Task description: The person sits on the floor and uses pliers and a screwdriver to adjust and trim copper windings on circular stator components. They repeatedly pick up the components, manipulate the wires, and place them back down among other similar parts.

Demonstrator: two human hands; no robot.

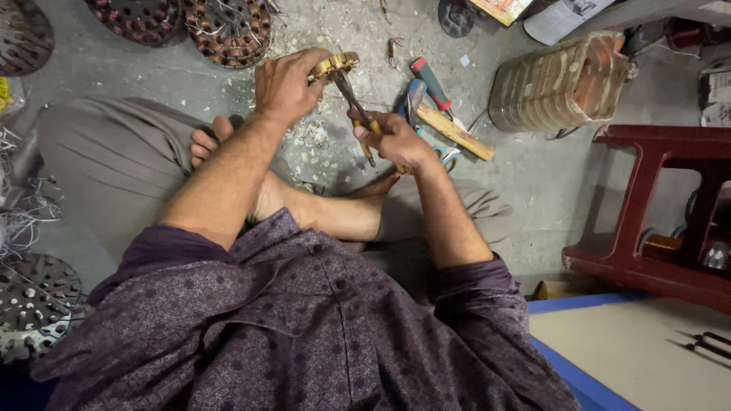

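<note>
- Left hand (285, 84) clenched around a small round wound core (335, 65), lifted above the concrete floor (343, 30); right hand (396, 141) gripping pliers (354, 95), whose nose meets the core
- Just beyond: hammer (449, 125) and red-handled screwdriver (432, 82) on the floor
- Farther right: taped coil bundle (560, 82); red stool (662, 205)

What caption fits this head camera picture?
Seated on the floor, left hand grips a small wound stator while right hand works pliers into it.
</note>
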